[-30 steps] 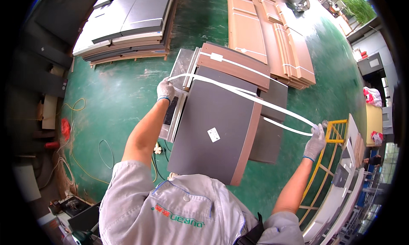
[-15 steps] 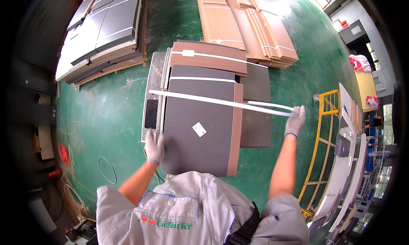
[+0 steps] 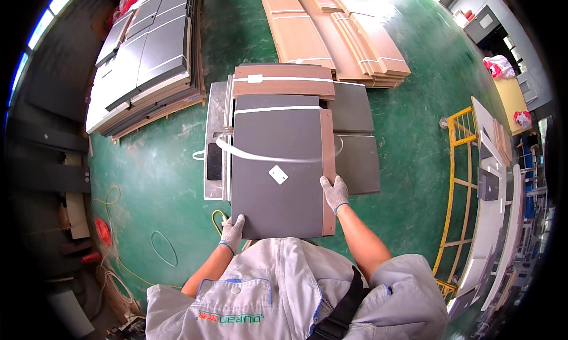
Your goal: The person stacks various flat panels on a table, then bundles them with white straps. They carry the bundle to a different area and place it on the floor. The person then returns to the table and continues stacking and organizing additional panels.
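A large panel (image 3: 278,168) lies on a stack, with a curved strip (image 3: 266,156) across it. The left hand (image 3: 232,232) is at its near-left corner, the right hand (image 3: 335,192) on its right edge. Panel stacks (image 3: 142,62) lie far left, door panels (image 3: 331,29) far right.

Off to my left I see a stack of grey panels (image 3: 145,62) lying on the green floor (image 3: 165,180). Ahead and to the right lies a spread of tan wooden door panels (image 3: 331,29). A yellow metal rack (image 3: 458,180) stands at the right, with pale boards (image 3: 494,180) leaning beside it. Near the left edge, yellow cable (image 3: 127,269) loops over the floor beside a red object (image 3: 102,230). Far right I make out a white and red bag (image 3: 500,65).
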### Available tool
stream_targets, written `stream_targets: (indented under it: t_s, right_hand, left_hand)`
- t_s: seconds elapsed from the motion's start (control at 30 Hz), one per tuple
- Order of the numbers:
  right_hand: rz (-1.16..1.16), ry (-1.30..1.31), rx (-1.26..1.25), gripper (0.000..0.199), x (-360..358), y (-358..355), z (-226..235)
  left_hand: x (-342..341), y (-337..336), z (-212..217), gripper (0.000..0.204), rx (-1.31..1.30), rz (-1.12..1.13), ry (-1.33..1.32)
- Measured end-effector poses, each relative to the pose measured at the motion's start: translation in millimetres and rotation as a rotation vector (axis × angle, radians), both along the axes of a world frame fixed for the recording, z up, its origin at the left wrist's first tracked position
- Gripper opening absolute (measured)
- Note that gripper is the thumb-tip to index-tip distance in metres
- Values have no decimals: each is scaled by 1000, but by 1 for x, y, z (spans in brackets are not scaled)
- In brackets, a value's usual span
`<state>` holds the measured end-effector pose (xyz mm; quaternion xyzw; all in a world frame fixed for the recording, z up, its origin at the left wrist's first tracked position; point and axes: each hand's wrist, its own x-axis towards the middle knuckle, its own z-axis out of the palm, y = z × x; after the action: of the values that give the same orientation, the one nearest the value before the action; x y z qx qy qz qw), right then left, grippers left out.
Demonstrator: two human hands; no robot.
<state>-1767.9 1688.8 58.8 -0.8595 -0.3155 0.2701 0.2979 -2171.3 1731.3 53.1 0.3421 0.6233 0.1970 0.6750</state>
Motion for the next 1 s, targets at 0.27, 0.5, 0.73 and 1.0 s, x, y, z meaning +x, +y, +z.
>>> stream_targets:
  t_s: [0.27,0.5,0.73,1.0]
  right_hand:
    - [-43,-15,-10,61,-3,-4,-7]
    - [-54,-34,7,61,-3,-3,-3]
    - [37,155,214,64,-29,-60,26]
    - [-197,468,3,70,-60,-169,-58]
  left_hand:
    - [-4,-5,-11,52,-34,-10,42]
    - [12,-2,24,52,-33,-24,141]
    - [-8,-16,-22,61,-45,160,113]
    - [32,-72,-8,53,-333,440,-278]
